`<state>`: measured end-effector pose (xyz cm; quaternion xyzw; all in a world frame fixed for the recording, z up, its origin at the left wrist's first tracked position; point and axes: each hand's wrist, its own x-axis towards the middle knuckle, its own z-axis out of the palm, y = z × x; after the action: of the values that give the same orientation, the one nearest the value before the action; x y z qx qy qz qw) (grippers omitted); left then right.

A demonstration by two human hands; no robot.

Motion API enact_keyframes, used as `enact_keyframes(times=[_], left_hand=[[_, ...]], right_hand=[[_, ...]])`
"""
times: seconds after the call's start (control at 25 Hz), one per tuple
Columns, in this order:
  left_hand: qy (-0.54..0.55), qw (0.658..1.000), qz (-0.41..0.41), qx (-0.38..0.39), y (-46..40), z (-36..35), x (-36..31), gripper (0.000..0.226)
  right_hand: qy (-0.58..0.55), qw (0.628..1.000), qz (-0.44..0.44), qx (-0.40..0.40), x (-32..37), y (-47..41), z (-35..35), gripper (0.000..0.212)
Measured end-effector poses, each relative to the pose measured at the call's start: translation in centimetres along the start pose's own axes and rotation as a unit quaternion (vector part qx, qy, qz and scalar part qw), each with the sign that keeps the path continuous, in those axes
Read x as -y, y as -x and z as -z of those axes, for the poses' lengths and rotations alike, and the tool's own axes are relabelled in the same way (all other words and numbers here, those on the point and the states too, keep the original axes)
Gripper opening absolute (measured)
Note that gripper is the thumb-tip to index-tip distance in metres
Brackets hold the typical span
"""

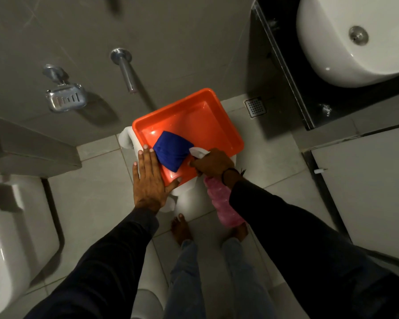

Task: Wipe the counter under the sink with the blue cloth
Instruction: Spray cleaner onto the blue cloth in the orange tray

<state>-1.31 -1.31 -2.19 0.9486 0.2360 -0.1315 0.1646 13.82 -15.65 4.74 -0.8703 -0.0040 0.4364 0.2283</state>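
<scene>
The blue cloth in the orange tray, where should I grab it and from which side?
Pinch the blue cloth at its upper left part, coming from above with the left hand, which rests open at the orange tray rim beside it. The cloth lies bunched, and its right edge is crowded by the right hand holding the spray bottle.

The room is dim and greyish, with soft light that seems to come from above and behind the viewer. Beyond the left hand (149, 180), the wall pipe (126, 70) and soap dish (66, 99) cast long, soft shadows. Glare marks the orange tray (207, 111) just past the fingers and the white basin (346, 42) far beyond the right hand (213, 163). Straight lines bow toward the edges, and detail is slightly soft throughout, worst at the corners.
</scene>
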Motion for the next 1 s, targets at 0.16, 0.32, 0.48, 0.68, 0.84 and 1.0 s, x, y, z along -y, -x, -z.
enact_keyframes(times=[0.16, 0.32, 0.48, 0.68, 0.84, 1.0], left_hand=[[0.002, 1.0, -0.001, -0.004, 0.0, 0.1, -0.1, 0.119], [0.005, 1.0, 0.001, 0.0, 0.0, 0.1, 0.0, 0.119], [0.003, 1.0, -0.004, 0.009, 0.2, 0.3, 0.0, 0.119], [-0.007, 1.0, -0.003, 0.005, 0.2, 0.4, -0.2, 0.12], [-0.012, 1.0, -0.005, -0.003, -0.1, 0.1, 0.1, 0.118], [-0.021, 1.0, -0.004, -0.005, 0.2, 0.2, -0.1, 0.118]], right_hand=[[-0.001, 1.0, 0.01, -0.014, -0.1, 0.3, 0.3, 0.038], [-0.076, 0.995, 0.045, -0.054, 1.6, 0.5, 3.3, 0.048], [-0.131, 0.955, 0.107, -0.245, 5.0, 0.1, 8.1, 0.031], [-0.101, 0.889, 0.271, -0.356, 4.2, -1.3, 6.3, 0.02], [-0.146, 0.871, 0.269, -0.384, 2.6, -2.3, 5.0, 0.013], [-0.136, 0.891, 0.26, -0.346, 1.0, -1.7, 3.9, 0.029]])
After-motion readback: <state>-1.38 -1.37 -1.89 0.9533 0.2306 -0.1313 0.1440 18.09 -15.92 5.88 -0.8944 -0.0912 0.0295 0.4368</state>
